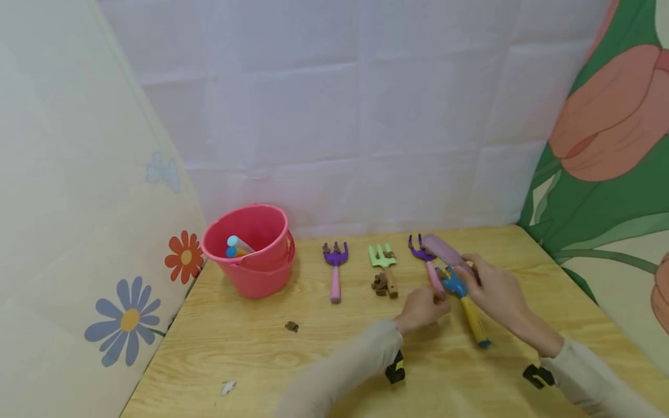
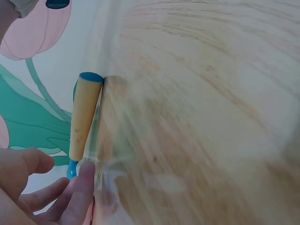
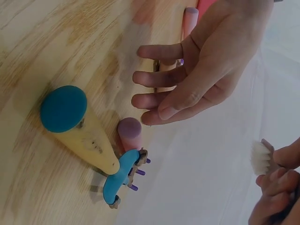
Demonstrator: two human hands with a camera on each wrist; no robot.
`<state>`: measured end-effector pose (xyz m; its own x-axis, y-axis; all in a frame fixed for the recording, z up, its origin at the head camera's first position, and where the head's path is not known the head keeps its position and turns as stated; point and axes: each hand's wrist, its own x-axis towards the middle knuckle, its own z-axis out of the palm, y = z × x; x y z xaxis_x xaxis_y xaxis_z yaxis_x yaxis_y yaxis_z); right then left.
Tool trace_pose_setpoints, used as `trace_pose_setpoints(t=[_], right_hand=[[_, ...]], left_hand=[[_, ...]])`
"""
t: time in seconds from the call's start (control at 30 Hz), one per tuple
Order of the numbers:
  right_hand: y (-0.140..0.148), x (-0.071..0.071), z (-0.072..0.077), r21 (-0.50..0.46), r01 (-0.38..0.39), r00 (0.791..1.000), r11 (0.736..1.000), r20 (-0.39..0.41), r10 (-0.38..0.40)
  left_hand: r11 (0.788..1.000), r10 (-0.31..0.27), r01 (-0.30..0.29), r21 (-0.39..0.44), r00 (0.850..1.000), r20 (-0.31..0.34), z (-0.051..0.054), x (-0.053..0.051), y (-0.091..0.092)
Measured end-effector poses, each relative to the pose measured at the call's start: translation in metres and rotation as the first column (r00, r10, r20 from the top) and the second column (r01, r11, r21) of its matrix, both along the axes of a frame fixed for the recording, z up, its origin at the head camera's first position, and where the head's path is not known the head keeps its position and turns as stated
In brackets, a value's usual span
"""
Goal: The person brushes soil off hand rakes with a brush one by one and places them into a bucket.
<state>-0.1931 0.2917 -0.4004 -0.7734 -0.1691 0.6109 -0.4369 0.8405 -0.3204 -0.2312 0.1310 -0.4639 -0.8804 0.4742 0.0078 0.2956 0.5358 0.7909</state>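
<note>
My right hand (image 1: 493, 287) grips a brush with a purple back (image 1: 441, 249) and white bristles, held above the table. Its bristles (image 3: 260, 158) show in the right wrist view. Close to the pink handle of a purple toy garden fork (image 1: 434, 276), my left hand (image 1: 420, 310) hovers with loosely bent fingers, holding nothing; in the right wrist view there is a gap between it and that handle. Between the hands lies a blue toy fork with a yellow handle (image 1: 473, 319). Brown clumps stick to the tines of both forks.
Left of the hands lie a green fork (image 1: 384, 258) beside brown clumps (image 1: 380, 284) and another purple fork (image 1: 335, 281). A pink bucket (image 1: 261, 284) with handles inside stands at the back left. One brown bit (image 1: 291, 326) and a white scrap (image 1: 227, 387) lie nearer.
</note>
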Motion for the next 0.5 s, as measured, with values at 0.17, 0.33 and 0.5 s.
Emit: trace_pose_setpoints(t=[0.17, 0.33, 0.5], right_hand=[[0.005, 0.000, -0.003, -0.001, 0.011, 1.000, 1.000, -0.016, -0.011], [0.006, 0.000, -0.004, 0.008, 0.005, 0.999, 1.000, -0.035, -0.005], [0.007, 0.001, -0.004, 0.006, 0.011, 1.000, 1.000, -0.027, -0.011]], left_hand=[[0.995, -0.026, 0.019, -0.102, 0.997, -0.067, -0.002, 0.003, 0.012], [0.998, -0.050, 0.049, -0.030, 0.998, -0.034, -0.008, 0.006, 0.022], [1.000, -0.018, 0.017, -0.014, 1.000, -0.023, -0.012, 0.010, 0.035]])
